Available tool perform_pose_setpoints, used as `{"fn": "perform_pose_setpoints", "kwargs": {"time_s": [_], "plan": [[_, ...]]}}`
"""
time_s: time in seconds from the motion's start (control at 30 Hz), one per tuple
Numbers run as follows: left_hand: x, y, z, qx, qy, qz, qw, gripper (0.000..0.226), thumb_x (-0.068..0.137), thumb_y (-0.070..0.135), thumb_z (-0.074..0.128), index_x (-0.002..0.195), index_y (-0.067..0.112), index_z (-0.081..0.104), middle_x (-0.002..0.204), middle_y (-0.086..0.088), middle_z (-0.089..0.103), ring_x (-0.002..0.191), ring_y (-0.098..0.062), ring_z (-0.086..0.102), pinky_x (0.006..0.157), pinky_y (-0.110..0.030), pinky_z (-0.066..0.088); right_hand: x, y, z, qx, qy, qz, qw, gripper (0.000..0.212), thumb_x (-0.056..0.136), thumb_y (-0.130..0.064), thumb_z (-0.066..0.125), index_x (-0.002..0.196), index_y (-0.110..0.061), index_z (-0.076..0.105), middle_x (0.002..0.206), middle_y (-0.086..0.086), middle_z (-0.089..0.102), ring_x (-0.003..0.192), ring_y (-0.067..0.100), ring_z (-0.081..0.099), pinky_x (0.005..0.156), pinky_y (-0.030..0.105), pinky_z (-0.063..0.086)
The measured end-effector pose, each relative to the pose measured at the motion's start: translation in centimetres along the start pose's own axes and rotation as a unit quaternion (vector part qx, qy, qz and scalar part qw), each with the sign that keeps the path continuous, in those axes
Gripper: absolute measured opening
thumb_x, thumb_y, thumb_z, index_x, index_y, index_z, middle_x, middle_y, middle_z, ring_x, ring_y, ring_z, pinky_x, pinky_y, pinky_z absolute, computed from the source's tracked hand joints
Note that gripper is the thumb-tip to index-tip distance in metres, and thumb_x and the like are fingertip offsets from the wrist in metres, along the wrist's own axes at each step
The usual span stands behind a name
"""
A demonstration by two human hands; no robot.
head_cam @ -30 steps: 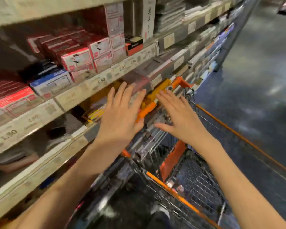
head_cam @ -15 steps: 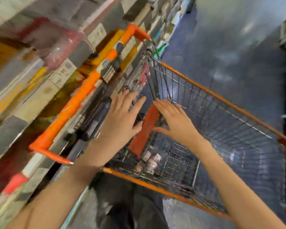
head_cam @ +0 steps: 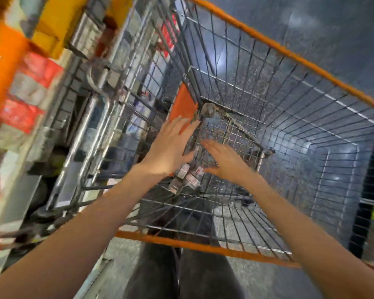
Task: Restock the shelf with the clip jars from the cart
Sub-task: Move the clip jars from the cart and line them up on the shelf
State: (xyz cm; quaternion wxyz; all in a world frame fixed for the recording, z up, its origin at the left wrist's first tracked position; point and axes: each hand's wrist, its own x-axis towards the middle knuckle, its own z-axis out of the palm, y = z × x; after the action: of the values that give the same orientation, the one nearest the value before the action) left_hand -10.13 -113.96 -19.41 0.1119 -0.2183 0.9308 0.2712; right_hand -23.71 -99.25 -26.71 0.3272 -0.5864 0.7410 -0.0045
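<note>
Several small clip jars [head_cam: 189, 176] with white and red labels lie in a heap on the wire floor of the shopping cart [head_cam: 285, 51], near its left rear corner. My left hand [head_cam: 171, 145] reaches down into the basket above and left of the jars, fingers straight and spread, holding nothing. My right hand [head_cam: 224, 160] hovers just right of the jars, fingers also straight and empty. Neither hand touches a jar. The shelf [head_cam: 20, 108] with red and white packs is a blur at the left edge.
An orange flap [head_cam: 182, 104] hangs inside the cart by its folded child seat. The orange cart handle [head_cam: 0, 67] crosses the upper left. The cart's near orange rim [head_cam: 203, 247] runs below my arms, above my dark trousers [head_cam: 181, 277]. Dark speckled floor lies to the right.
My view has swung from the shelf down into the cart. Both open hands have dropped from shelf height, past the cart handle, into the basket towards the jars.
</note>
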Motion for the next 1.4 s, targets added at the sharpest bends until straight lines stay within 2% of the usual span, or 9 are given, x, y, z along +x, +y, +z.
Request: {"fn": "perform_pose_setpoints", "kwargs": {"time_s": [0.1,0.27,0.6,0.73,1.0,1.1,1.2,1.33,1.4], "plan": [[1.4,-0.4,2.6,-0.015,-0.043,-0.022,0.999,0.071,0.093,0.032,0.055,0.15,0.018,0.016,0.155,-0.008,0.018,0.143,-0.024,0.01,0.116,-0.035,0.006,1.2,1.7,2.8,0.033,-0.036,0.015,0.999,0.08,0.085,-0.039,0.065,0.147,-0.011,0.024,0.154,0.008,0.025,0.137,0.027,0.031,0.107,0.05,0.034],[2.2,-1.7,6.9,-0.034,-0.115,-0.049,0.992,0.074,0.09,0.029,0.061,0.15,0.016,0.02,0.151,-0.011,0.026,0.14,-0.027,0.021,0.115,-0.039,0.018,3.0,4.1,7.1,0.039,-0.116,0.033,0.992,0.081,0.087,-0.037,0.064,0.149,-0.015,0.017,0.157,0.005,0.016,0.14,0.025,0.024,0.109,0.042,0.031],[1.4,-3.2,10.3,-0.123,-0.196,-0.106,0.967,0.08,0.083,0.029,0.068,0.149,0.023,0.022,0.15,-0.004,0.028,0.138,-0.022,0.025,0.115,-0.039,0.023,5.5,5.8,11.9,0.104,-0.202,0.073,0.971,0.082,0.083,-0.025,0.07,0.149,-0.024,0.021,0.156,0.007,0.017,0.139,0.027,0.028,0.108,0.048,0.034],[1.3,-3.0,10.0,-0.129,-0.197,-0.115,0.965,0.084,0.082,0.026,0.069,0.149,0.025,0.018,0.153,0.001,0.023,0.14,-0.017,0.02,0.116,-0.037,0.019,5.7,5.6,12.3,0.173,-0.187,0.095,0.962,0.084,0.077,-0.009,0.07,0.146,-0.029,0.026,0.15,0.002,0.03,0.131,0.023,0.04,0.105,0.036,0.039],[0.9,-3.1,10.4,-0.125,-0.26,-0.108,0.951,0.085,0.083,0.028,0.069,0.15,0.024,0.017,0.153,0.003,0.022,0.139,-0.016,0.021,0.115,-0.035,0.019,6.3,5.3,12.2,0.212,-0.191,0.116,0.951,0.094,0.076,0.005,0.062,0.146,-0.042,0.021,0.153,0.004,0.025,0.126,0.026,0.047,0.094,0.038,0.05],[0.7,-3.3,10.5,-0.115,-0.279,-0.112,0.947,0.085,0.083,0.026,0.069,0.15,0.025,0.016,0.152,0.003,0.024,0.136,-0.015,0.027,0.111,-0.032,0.026,6.5,5.2,12.1,0.23,-0.202,0.111,0.945,0.095,0.074,0.007,0.064,0.146,-0.038,0.022,0.152,0.004,0.028,0.121,0.023,0.051,0.094,0.033,0.049],[0.8,-3.4,10.5,-0.1,-0.288,-0.109,0.946,0.084,0.084,0.025,0.068,0.15,0.025,0.015,0.151,0.002,0.026,0.132,-0.016,0.034,0.107,-0.031,0.032,6.6,5.3,11.8,0.258,-0.207,0.114,0.937,0.094,0.07,0.009,0.069,0.144,-0.032,0.027,0.142,0.005,0.043,0.098,0.015,0.06,0.076,0.022,0.052],[0.7,-3.2,10.5,-0.074,-0.284,-0.094,0.951,0.083,0.085,0.025,0.067,0.15,0.024,0.015,0.152,0.002,0.026,0.131,-0.016,0.036,0.1,-0.026,0.035,6.4,5.2,11.7,0.237,-0.196,0.12,0.944,0.091,0.068,0.002,0.074,0.141,-0.027,0.029,0.13,0.006,0.051,0.103,0.019,0.057,0.084,0.027,0.051],[0.7,-3.2,10.5,-0.06,-0.283,-0.087,0.953,0.084,0.085,0.027,0.067,0.15,0.024,0.014,0.152,0.001,0.025,0.132,-0.016,0.035,0.099,-0.026,0.036,6.1,5.1,11.4,0.222,-0.179,0.125,0.95,0.087,0.069,-0.001,0.074,0.139,-0.027,0.03,0.121,0.006,0.055,0.094,0.018,0.058,0.076,0.027,0.054]]}}
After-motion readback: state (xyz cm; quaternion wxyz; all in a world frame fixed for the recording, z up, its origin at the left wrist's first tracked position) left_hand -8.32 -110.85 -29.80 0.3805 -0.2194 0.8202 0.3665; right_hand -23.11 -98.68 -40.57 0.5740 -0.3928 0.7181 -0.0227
